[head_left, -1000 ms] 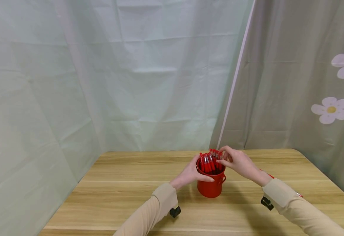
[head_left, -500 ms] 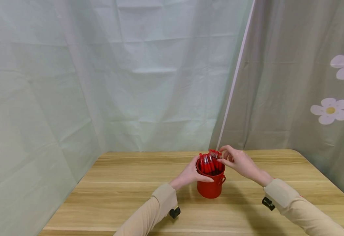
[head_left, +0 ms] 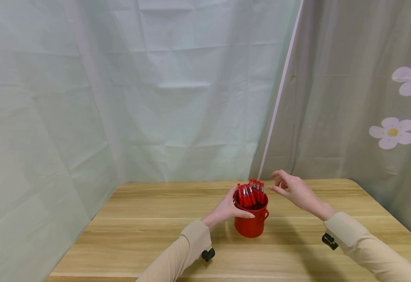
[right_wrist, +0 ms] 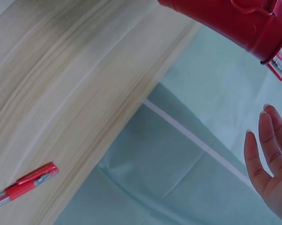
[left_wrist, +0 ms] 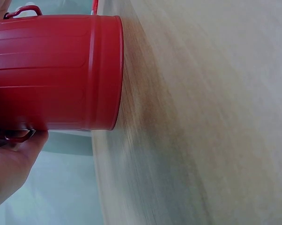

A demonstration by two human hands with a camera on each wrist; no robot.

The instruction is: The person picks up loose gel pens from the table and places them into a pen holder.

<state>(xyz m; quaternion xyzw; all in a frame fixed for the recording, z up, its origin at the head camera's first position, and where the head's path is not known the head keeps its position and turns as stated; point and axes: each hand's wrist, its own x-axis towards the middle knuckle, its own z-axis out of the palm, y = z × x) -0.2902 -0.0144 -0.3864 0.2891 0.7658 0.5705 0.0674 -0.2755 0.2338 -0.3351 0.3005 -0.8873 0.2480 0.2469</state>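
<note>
A small red metal bucket (head_left: 249, 226) with side handles stands upright on the table, packed with several red-capped pens (head_left: 248, 195). My left hand (head_left: 225, 206) grips it at the rim, thumb across the near side and fingers round the far left. In the left wrist view the bucket (left_wrist: 56, 70) rests with its base on the wood. To the right of the pens, my right hand (head_left: 297, 192) hangs in the air with loosely bent fingers and nothing between them. The right wrist view shows that hand's fingers (right_wrist: 270, 145) apart from the pen ends.
One loose red pen (right_wrist: 33, 180) lies on the wooden table (head_left: 149, 235); in the head view my right forearm hides it. Pale curtains (head_left: 191, 98) hang behind the table and on the left. A grey curtain with flower prints (head_left: 332, 117) hangs on the right.
My right hand has drawn away from the pens, a little right and up, leaving a gap. The left hand still holds the bucket in place.
</note>
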